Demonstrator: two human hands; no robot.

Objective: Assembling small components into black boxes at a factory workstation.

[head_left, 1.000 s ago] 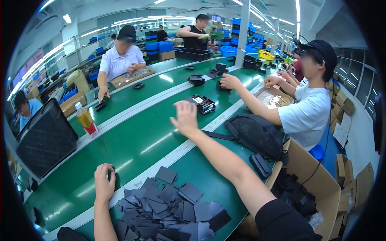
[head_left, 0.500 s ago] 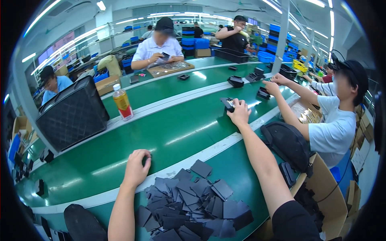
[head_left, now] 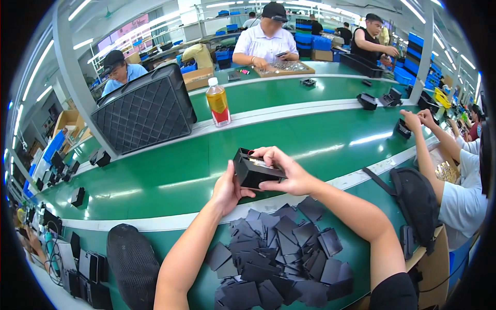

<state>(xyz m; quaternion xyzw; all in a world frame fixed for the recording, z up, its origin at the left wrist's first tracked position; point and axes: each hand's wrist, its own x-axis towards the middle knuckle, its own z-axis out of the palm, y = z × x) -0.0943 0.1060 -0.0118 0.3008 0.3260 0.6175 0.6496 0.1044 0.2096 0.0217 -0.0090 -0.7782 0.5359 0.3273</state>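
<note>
Between my two hands is a black plastic box-shaped housing (head_left: 251, 174), tilted, with shiny metallic parts showing at its top opening. My left hand (head_left: 226, 190) is closed on its left end, thumb up along the side. My right hand (head_left: 292, 173) grips its right end, fingers over the top and thumb below. The housing is held above the green conveyor belt (head_left: 206, 173). Nearer to me, below the hands, lies a loose heap of thin flat black plastic plates (head_left: 279, 253).
A bottle (head_left: 218, 103) and a black crate (head_left: 144, 111) stand across the belt. A black shoe-like object (head_left: 133, 266) lies left of the heap, a black bag (head_left: 413, 204) right. A co-worker's hands (head_left: 417, 120) work at right over another housing (head_left: 403, 129).
My right hand has brought the housing from the far right of the belt back toward me. My left hand has lifted from the belt's near edge and taken hold of it too.
</note>
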